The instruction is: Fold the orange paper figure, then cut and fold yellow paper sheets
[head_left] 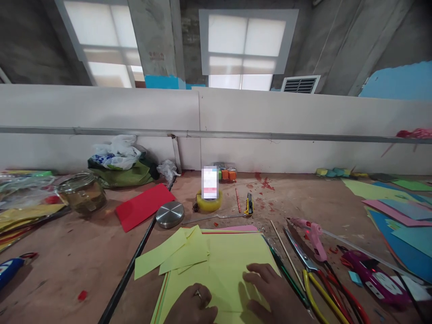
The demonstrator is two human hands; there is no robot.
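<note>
My left hand (193,305), with a ring on one finger, rests on a stack of yellow-green paper (229,261) at the bottom centre, its fingers curled; what lies under them is hidden. To its right, my right hand (268,290) has its fingers spread over the same stack. Smaller yellow-green strips (162,252) lie overlapping on the stack's upper left part. Edges of red and pink sheets show beneath the stack.
Right of the stack are scissors (300,249), a pink glue gun (315,238), pliers and a purple device (374,276). Behind it are a round metal lid (169,214), yellow tape (209,203), a cutter (249,204) and red paper (145,207). A glass jar (81,193) stands left.
</note>
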